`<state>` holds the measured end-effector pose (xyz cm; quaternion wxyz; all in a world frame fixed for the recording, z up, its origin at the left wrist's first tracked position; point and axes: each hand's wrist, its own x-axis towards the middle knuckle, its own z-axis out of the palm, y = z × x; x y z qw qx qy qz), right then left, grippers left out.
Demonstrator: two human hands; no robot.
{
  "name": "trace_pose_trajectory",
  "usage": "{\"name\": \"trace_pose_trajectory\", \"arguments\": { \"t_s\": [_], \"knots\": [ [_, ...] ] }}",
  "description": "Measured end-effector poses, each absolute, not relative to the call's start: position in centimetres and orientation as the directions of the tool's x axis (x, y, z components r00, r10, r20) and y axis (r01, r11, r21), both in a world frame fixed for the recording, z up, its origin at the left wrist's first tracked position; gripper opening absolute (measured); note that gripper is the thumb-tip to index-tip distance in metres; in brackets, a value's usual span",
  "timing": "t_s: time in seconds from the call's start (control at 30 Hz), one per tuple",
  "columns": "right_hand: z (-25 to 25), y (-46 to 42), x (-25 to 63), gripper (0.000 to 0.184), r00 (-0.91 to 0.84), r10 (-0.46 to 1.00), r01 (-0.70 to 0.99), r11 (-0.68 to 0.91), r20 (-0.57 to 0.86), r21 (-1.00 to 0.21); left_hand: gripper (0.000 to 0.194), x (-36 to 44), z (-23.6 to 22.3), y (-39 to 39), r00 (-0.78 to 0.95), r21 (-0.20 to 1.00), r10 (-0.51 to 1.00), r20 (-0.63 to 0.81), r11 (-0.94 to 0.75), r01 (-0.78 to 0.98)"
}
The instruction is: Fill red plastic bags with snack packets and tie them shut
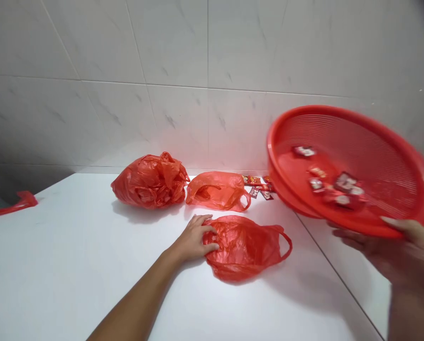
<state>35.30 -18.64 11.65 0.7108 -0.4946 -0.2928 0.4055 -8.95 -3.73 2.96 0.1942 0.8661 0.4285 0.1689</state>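
My left hand [198, 239] rests on the closed end of a red plastic bag [243, 248], its fingers apart and slightly curved over the thin film. The bag lies on its side, with a loop handle pointing right. At the right, my right hand [382, 244] grips the near rim of a red plastic basket [375, 142], thumb on top and fingers underneath. This basket is held tilted above the table, and a second red rim shows under it, apparently another basket. Several small wrapped sweets [345, 182] lie inside, slightly blurred.
On the white table [73, 265] sit a stuffed, knotted red bag [150, 182] and a flatter red bag [217, 189]. Several red and dark packets [254, 181] lie by the tiled wall [176, 113], partly behind the basket. A red plastic strip [23, 201] hangs over the left edge.
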Motion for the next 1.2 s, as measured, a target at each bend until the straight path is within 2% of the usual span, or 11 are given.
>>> {"name": "trace_pose_trajectory", "arguments": {
  "t_s": [0.1, 0.23, 0.47, 0.63, 0.77, 0.83, 0.93, 1.03, 1.2],
  "knots": [
    [11.4, -13.5, 30.9, 0.029, 0.309, 0.945, -0.401, 0.030, -0.105, -0.915, 0.030, -9.4, 3.0, -3.3, 0.537, 0.446, 0.830, 0.152, -0.542, 0.712],
    [8.6, -8.9, 26.5, 0.029, 0.119, 0.982, -0.441, -0.080, -0.146, -0.894, 0.025, -9.9, 2.9, -2.9, 0.513, 0.413, 0.839, 0.183, -0.539, 0.734],
    [4.0, -8.7, 26.4, 0.024, 0.117, 0.974, -0.377, -0.136, -0.193, -0.916, 0.029, -9.4, 2.9, -2.5, 0.537, 0.429, 0.814, 0.219, -0.575, 0.697],
    [4.6, -9.4, 28.0, 0.024, 0.143, 0.957, -0.393, -0.178, -0.251, -0.902, 0.029, -9.4, 2.3, -1.9, 0.512, 0.459, 0.830, 0.220, -0.551, 0.697],
    [4.9, -9.3, 28.1, 0.027, 0.054, 0.948, -0.464, -0.254, -0.314, -0.849, 0.027, -9.5, 2.0, -1.6, 0.490, 0.463, 0.843, 0.220, -0.533, 0.708],
    [4.9, -9.2, 28.0, 0.024, 0.027, 0.952, -0.475, -0.256, -0.304, -0.842, 0.027, -9.5, 2.0, -1.7, 0.489, 0.467, 0.842, 0.226, -0.535, 0.704],
    [4.8, -9.1, 28.3, 0.021, 0.076, 0.957, -0.470, -0.214, -0.281, -0.856, 0.027, -9.5, 1.9, -1.8, 0.491, 0.469, 0.844, 0.216, -0.530, 0.707],
    [4.8, -9.0, 28.8, 0.023, 0.111, 0.953, -0.498, -0.191, -0.281, -0.846, 0.026, -9.6, 1.8, -1.8, 0.484, 0.460, 0.855, 0.188, -0.512, 0.725],
    [4.4, -8.8, 28.4, 0.025, 0.058, 0.958, -0.550, -0.203, -0.280, -0.810, 0.028, -9.6, 1.8, -1.5, 0.433, 0.466, 0.883, 0.181, -0.465, 0.753]
  ]
}}
